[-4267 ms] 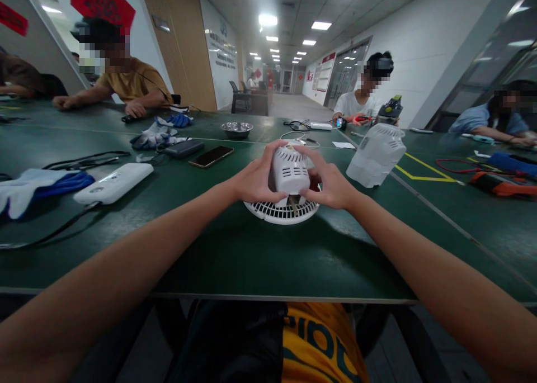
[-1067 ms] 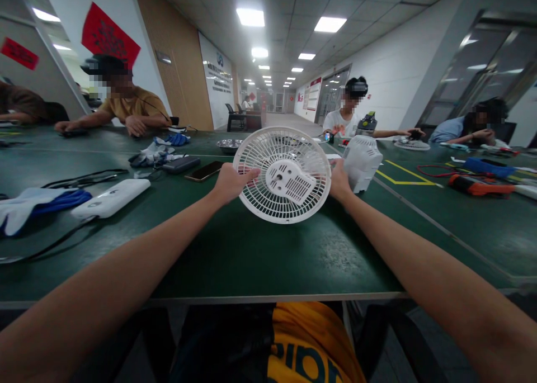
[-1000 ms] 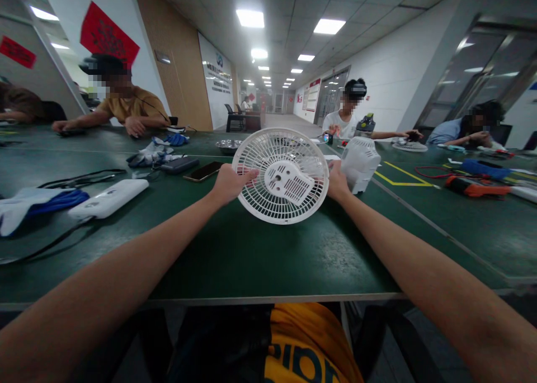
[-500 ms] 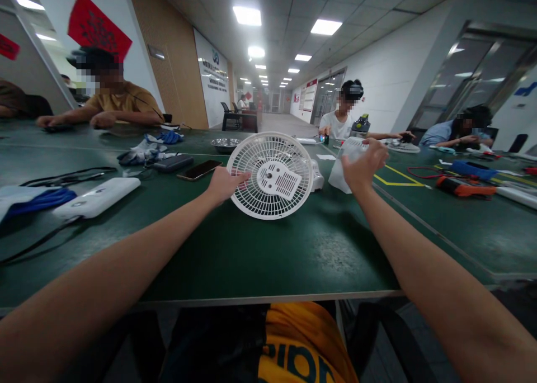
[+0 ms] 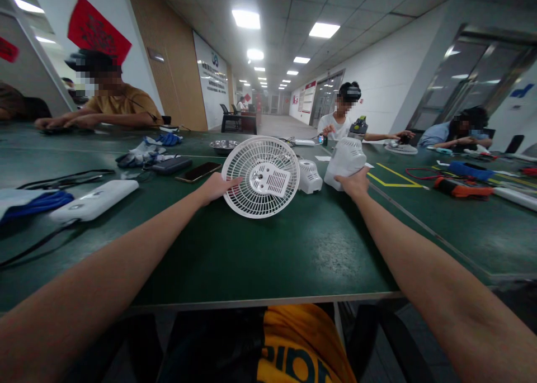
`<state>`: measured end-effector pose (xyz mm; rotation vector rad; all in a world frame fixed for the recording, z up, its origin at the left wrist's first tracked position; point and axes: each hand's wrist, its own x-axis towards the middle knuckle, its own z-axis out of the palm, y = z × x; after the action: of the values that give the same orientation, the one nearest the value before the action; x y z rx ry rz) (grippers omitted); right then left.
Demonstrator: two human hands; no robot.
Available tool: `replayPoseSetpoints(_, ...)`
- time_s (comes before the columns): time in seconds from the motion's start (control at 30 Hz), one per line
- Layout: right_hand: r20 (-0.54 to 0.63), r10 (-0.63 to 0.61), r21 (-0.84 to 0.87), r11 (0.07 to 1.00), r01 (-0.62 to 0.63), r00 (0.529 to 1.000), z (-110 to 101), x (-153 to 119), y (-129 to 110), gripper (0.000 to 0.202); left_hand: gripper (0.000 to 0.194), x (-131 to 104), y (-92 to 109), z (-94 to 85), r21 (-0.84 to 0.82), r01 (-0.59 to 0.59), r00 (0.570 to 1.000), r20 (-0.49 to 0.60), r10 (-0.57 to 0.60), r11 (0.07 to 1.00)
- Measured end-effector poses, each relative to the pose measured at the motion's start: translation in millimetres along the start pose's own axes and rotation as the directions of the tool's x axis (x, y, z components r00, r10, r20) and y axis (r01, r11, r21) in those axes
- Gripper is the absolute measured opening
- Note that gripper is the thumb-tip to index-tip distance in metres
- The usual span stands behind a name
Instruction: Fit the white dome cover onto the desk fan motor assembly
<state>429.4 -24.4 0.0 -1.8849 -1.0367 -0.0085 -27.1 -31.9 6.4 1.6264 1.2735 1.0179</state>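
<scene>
On table: left hand [image 5: 216,186] grips grille [image 5: 260,176]; right hand [image 5: 356,183] cups housing [image 5: 344,157].

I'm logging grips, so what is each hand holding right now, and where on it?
Left hand holds the fan grille by its left rim; right hand grips the white housing at its base.

We see a fan grille [image 5: 260,177] of white moulded plastic, its thin ribs matt, and beside it a motor housing [image 5: 310,176] and a fan body [image 5: 344,157] in the same smooth white plastic. The table [image 5: 268,254] looks like a matt dark-green mat, faintly scuffed, with a pale edge strip. Farther off we note a shiny metal bowl [image 5: 224,145], a glossy phone [image 5: 198,171], cloth gloves [image 5: 140,152] and a smooth white plastic case [image 5: 94,200].
</scene>
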Motion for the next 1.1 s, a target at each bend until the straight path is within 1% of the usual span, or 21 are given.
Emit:
replayPoseSetpoints(0.1,-0.074,0.084,0.046,0.996,-0.081,0.994,-3,-5,-14,0.091,0.029,2,-2,-4.4,0.057,-0.027,0.999,0.041,0.025,0.998)
replayPoseSetpoints(0.17,-0.142,0.032,0.095,0.995,-0.019,0.989,-7,-9,-31,0.089,0.03,3,-2,-5.9,0.093,-0.034,0.998,0.059,0.028,0.995)
replayPoseSetpoints(0.27,-0.229,-0.125,0.132,0.979,0.158,0.965,-12,-19,-60,0.088,0.031,5,-4,-7.4,0.109,-0.034,0.997,0.078,0.026,0.993)
replayPoseSetpoints(0.37,-0.204,-0.21,0.155,0.958,0.243,0.956,-10,-33,-84,0.087,0.031,6,-6,-8.3,0.106,-0.046,0.996,0.079,0.037,0.993)
replayPoseSetpoints(0.43,-0.146,-0.237,0.144,0.955,0.258,0.96,-2,-44,-93,0.088,0.03,6,-7,-8.5,0.112,-0.065,0.995,0.077,0.057,0.992)
replayPoseSetpoints(0.47,-0.099,-0.231,0.126,0.962,0.242,0.968,4,-50,-94,0.09,0.029,6,-6,-8.4,0.118,-0.077,0.995,0.076,0.068,0.99)
replayPoseSetpoints(0.5,-0.035,-0.213,0.106,0.971,0.216,0.976,9,-55,-95,0.09,0.029,5,-6,-8.3,0.125,-0.086,0.994,0.076,0.077,0.988)
replayPoseSetpoints(0.57,0.094,-0.187,0.079,0.981,0.18,0.978,19,-62,-92,0.087,0.03,4,-4,-8.1,0.137,-0.098,0.993,0.086,0.087,0.986)
replayPoseSetpoints(0.63,0.141,-0.171,0.069,0.984,0.163,0.975,23,-64,-88,0.085,0.031,4,-2,-8.1,0.143,-0.101,0.992,0.094,0.088,0.985)
replayPoseSetpoints(0.7,0.118,-0.162,0.062,0.986,0.155,0.98,21,-60,-82,0.085,0.032,3,-1,-8.5,0.143,-0.098,0.992,0.098,0.084,0.985)
replayPoseSetpoints(0.77,0.068,-0.158,0.056,0.986,0.155,0.985,12,-50,-74,0.084,0.034,3,0,-9.3,0.139,-0.091,0.992,0.094,0.078,0.986)
replayPoseSetpoints(0.8,0.049,-0.173,0.058,0.984,0.17,0.984,7,-43,-69,0.083,0.034,4,-1,-9.8,0.139,-0.089,0.992,0.096,0.076,0.986)
replayPoseSetpoints(0.87,-0.016,-0.164,0.046,0.985,0.165,0.986,-5,-27,-55,0.08,0.036,5,-3,-10.8,0.156,-0.091,0.991,0.107,0.075,0.984)
replayPoseSetpoints(0.97,-0.071,-0.11,-0.02,0.994,0.108,0.991,-19,-3,-32,0.084,0.039,8,-6,-11.9,0.193,-0.107,0.987,0.138,0.081,0.975)
replayPoseSetpoints(1.03,-0.064,-0.075,-0.024,0.997,0.073,0.995,-23,8,-20,0.086,0.041,10,-8,-12.3,0.197,-0.114,0.986,0.145,0.086,0.974)
replayPoseSetpoints(1.1,-0.041,-0.031,-0.003,1.0,0.031,0.999,-24,14,-13,0.088,0.042,11,-9,-12.6,0.196,-0.12,0.985,0.147,0.091,0.973)
